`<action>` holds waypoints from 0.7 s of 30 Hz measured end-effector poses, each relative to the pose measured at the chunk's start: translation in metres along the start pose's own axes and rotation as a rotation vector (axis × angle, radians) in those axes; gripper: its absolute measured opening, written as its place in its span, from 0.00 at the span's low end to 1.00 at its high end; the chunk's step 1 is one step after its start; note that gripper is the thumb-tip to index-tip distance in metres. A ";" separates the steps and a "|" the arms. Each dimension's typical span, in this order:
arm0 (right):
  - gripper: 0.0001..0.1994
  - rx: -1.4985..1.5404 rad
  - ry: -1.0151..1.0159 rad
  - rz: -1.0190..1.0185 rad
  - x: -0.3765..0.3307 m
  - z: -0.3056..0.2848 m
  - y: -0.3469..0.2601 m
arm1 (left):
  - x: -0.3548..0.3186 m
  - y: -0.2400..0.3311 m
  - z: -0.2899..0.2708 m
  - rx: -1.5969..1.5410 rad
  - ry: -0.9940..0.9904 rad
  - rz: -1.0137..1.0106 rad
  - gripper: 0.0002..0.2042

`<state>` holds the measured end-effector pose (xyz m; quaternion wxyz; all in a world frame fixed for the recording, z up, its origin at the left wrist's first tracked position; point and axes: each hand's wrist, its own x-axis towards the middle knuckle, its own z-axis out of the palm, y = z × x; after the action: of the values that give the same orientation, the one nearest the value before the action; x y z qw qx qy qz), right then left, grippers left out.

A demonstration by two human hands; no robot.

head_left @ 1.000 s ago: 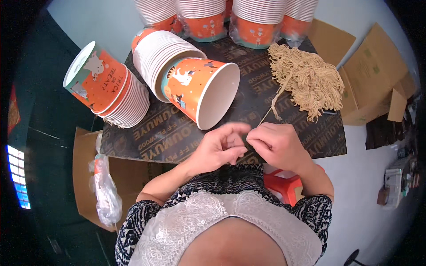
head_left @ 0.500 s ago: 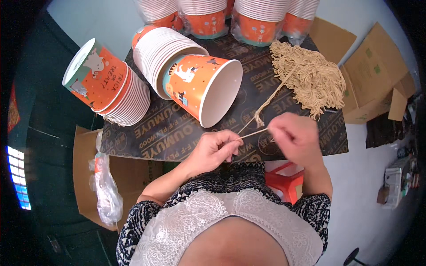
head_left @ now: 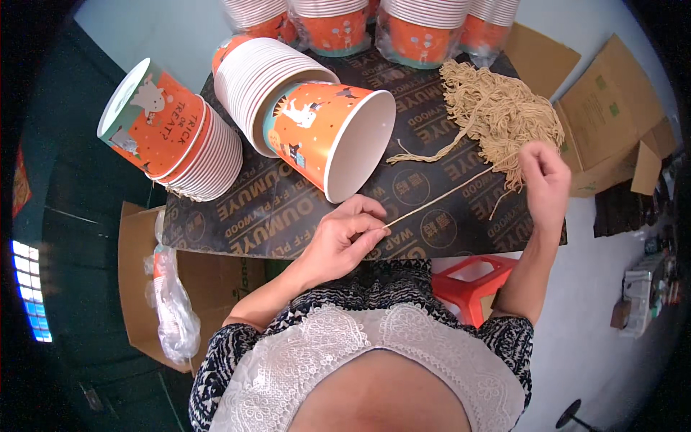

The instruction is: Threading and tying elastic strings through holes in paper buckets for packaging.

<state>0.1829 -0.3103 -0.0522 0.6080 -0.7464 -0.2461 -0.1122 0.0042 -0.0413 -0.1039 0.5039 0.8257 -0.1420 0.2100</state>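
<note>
My left hand (head_left: 344, 239) is closed at the table's near edge, pinching one end of a thin tan string (head_left: 439, 197) between thumb and fingers. The string slants taut up to the right, toward my right hand (head_left: 545, 183), which is closed on it beside a bundle of tan strings (head_left: 497, 108). A twisted tail of strands trails from the bundle across the tabletop. Beyond my left hand an orange paper bucket (head_left: 317, 133) lies on its side, its open mouth facing right, against a nested stack of buckets (head_left: 268, 81).
Another bucket stack (head_left: 205, 162) leans at the table's left edge. Plastic-wrapped bucket stacks (head_left: 421, 36) line the back of the dark printed board (head_left: 270, 212). Open cardboard boxes (head_left: 612, 108) stand at right and lower left. A red stool (head_left: 471, 288) is below the front edge.
My right hand has moved right and away from me, drawing the string out long from my left hand. The bundle's loose tail has shifted and lies farther left and back.
</note>
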 end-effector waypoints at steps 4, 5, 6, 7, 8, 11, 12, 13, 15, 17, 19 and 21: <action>0.10 -0.860 -0.209 -0.402 -0.019 0.026 -0.005 | -0.001 0.015 -0.009 -0.132 -0.178 -0.395 0.04; 0.13 -0.793 -0.211 -0.473 -0.028 0.042 -0.015 | -0.001 0.018 -0.008 -0.101 -0.192 -0.363 0.04; 0.19 -0.454 -0.380 -0.372 -0.035 0.055 -0.023 | -0.001 0.020 -0.007 -0.069 -0.203 -0.333 0.04; 0.20 -0.160 -0.510 -0.211 -0.048 0.069 -0.028 | 0.001 0.023 -0.007 0.000 -0.183 -0.232 0.04; 0.22 -0.010 -0.619 -0.123 -0.058 0.081 -0.033 | 0.003 0.025 -0.008 0.003 -0.180 -0.229 0.04; 0.12 0.337 -0.678 0.158 -0.079 0.101 -0.040 | 0.011 0.030 -0.008 0.062 -0.152 -0.143 0.04; 0.08 0.406 -0.680 0.216 -0.079 0.103 -0.040 | 0.012 0.033 -0.008 0.072 -0.089 -0.111 0.03; 0.08 0.407 -0.679 0.211 -0.077 0.102 -0.038 | 0.012 0.034 -0.009 0.081 -0.026 -0.079 0.03; 0.04 0.347 -0.788 0.064 -0.070 0.098 -0.028 | 0.006 0.035 -0.013 0.127 -0.015 -0.061 0.03; 0.05 0.347 -0.715 -0.029 -0.065 0.098 -0.013 | 0.004 0.040 -0.018 0.266 0.072 -0.083 0.08; 0.05 0.279 -0.647 -0.184 -0.052 0.097 -0.004 | -0.002 0.030 -0.022 0.406 0.373 0.015 0.13; 0.06 0.136 -0.508 -0.282 -0.045 0.106 0.000 | -0.002 0.022 -0.026 0.582 0.440 -0.074 0.28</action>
<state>0.1305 -0.2191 -0.0983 0.5540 -0.6666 -0.4987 0.0117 -0.0132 -0.0279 -0.0770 0.2738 0.8742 0.0656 0.3957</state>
